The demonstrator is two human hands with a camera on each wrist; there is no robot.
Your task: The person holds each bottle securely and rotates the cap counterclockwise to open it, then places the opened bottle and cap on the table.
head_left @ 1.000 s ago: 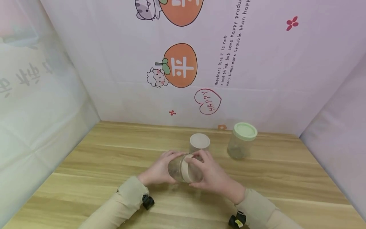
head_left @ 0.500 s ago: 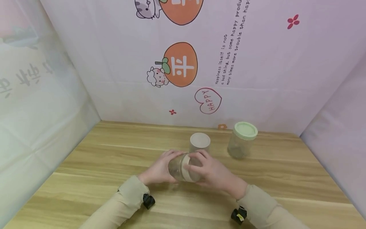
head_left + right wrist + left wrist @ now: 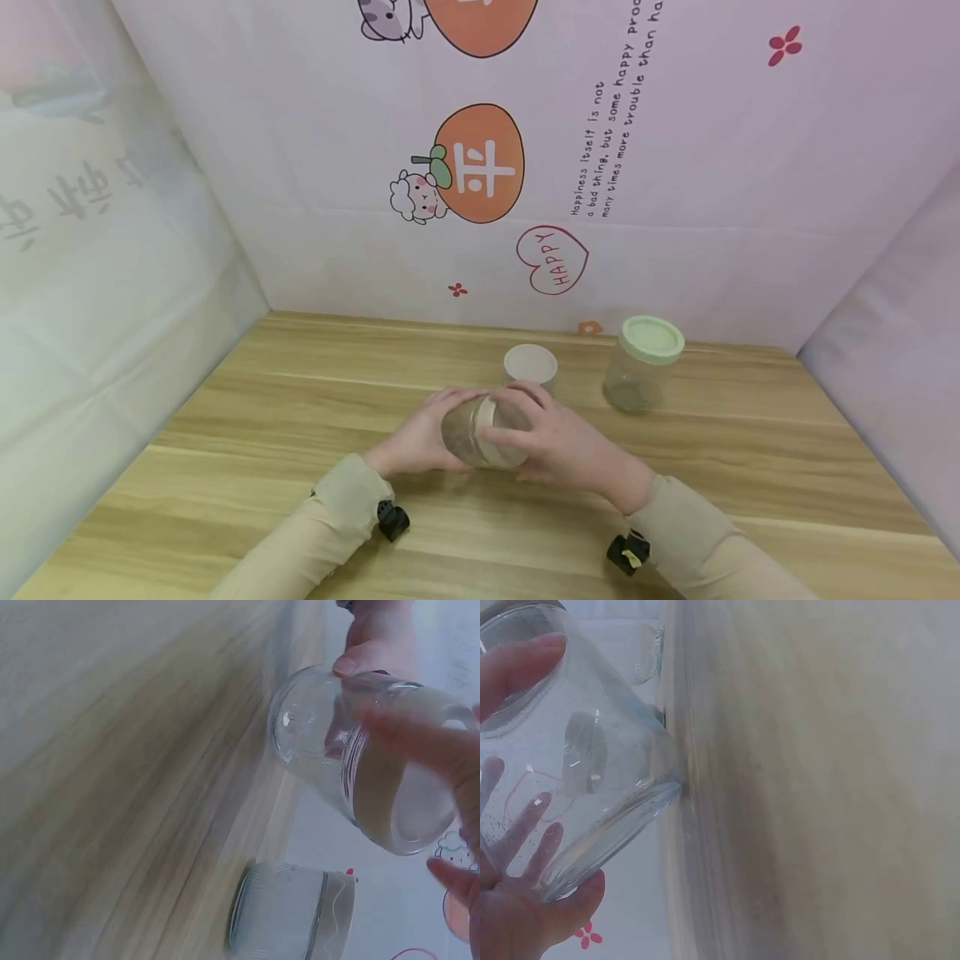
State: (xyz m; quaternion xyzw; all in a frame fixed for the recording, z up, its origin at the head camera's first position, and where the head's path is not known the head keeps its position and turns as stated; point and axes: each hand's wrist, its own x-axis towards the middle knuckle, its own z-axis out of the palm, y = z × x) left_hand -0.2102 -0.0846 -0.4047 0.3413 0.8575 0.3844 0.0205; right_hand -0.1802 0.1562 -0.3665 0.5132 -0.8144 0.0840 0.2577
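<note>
A clear glass jar [image 3: 467, 432] lies tilted between my hands over the table, its lid end toward the right. My left hand [image 3: 422, 437] grips the jar body; through the glass its fingers show in the left wrist view. At the other end, my right hand [image 3: 566, 442] holds the lid [image 3: 380, 784], which has a beige band and a see-through end. One right finger [image 3: 420, 746] crosses the band, blurred in the right wrist view, and another finger stands out beside the lid end. Whether the lid is loose cannot be told.
Behind the held jar stands a jar with a whitish lid [image 3: 531, 365], partly hidden by my right hand. A clear jar with a pale green lid [image 3: 651, 340] stands farther right, near the back wall. Printed cloth [image 3: 337, 250] encloses the wooden table [image 3: 300, 375].
The right fingers have shifted around the lid, and the lower one has slipped back under the jar. My left hand keeps its hold. The head view has shifted slightly.
</note>
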